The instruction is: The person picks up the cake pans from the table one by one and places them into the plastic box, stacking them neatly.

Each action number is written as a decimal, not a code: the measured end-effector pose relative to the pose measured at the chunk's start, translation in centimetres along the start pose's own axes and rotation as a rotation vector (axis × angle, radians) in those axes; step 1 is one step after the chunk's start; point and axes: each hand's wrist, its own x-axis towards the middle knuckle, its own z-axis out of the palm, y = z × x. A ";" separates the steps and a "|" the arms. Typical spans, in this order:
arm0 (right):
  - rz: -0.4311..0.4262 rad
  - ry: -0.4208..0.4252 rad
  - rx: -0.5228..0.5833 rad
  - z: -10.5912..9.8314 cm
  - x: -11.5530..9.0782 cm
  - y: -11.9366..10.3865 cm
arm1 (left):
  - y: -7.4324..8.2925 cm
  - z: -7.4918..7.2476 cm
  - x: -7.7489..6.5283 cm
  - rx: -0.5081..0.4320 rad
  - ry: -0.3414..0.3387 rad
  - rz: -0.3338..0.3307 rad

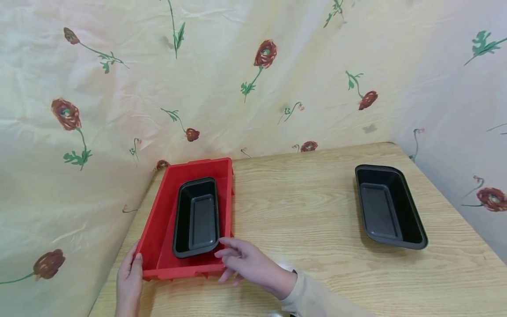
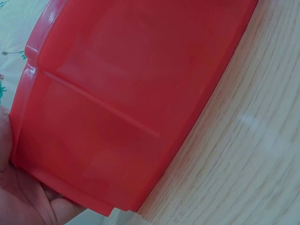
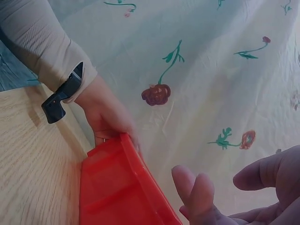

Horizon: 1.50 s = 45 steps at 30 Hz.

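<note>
A red plastic bin (image 1: 156, 229) stands at the left of the table, with a black loaf pan (image 1: 203, 222) lying inside it. My left hand (image 1: 130, 279) grips the bin's front left corner, thumb over the rim and fingers outside; in the left wrist view the bin's outer wall (image 2: 117, 108) fills most of the picture. At the front right corner, my right hand (image 1: 253, 266) hovers with fingers loosely spread, its fingertips close to the pan's near corner. The right wrist view shows a gap between thumb and fingers (image 3: 201, 192), with nothing held.
Another black loaf pan (image 1: 378, 207) sits toward the right side of the wooden table (image 1: 293, 198). A flower-printed sheet (image 1: 222, 79) hangs behind the table and along both sides. A dark wrist device (image 3: 65, 91) is strapped over the left sleeve.
</note>
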 end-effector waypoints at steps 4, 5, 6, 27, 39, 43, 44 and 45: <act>-0.028 -0.003 -0.002 -0.5 -0.7 0.0 | 0.1 -0.1 0.0 0.029 0.008 -0.007; -0.035 -0.005 -0.005 -0.7 -0.8 0.0 | 0.1 -0.1 0.0 0.033 0.007 -0.006; -0.039 -0.005 -0.004 -0.9 -1.0 0.0 | 0.0 -0.1 -0.1 0.036 0.009 -0.005; -0.061 0.016 -0.072 -3.9 -3.1 -0.1 | -0.3 -0.3 -0.1 -0.012 -0.009 0.003; -0.104 0.088 -0.144 -6.2 -4.7 0.1 | -0.3 -0.1 -0.1 -0.010 -0.014 0.021; -0.108 0.093 -0.157 -7.0 -5.2 0.2 | -0.3 -0.1 -0.1 -0.012 -0.019 0.014; -0.109 0.092 -0.161 -7.1 -5.3 0.2 | -0.3 -0.1 -0.1 -0.014 -0.019 0.013; -0.109 0.091 -0.163 -7.3 -5.4 0.2 | -0.3 -0.1 -0.1 -0.017 -0.018 0.013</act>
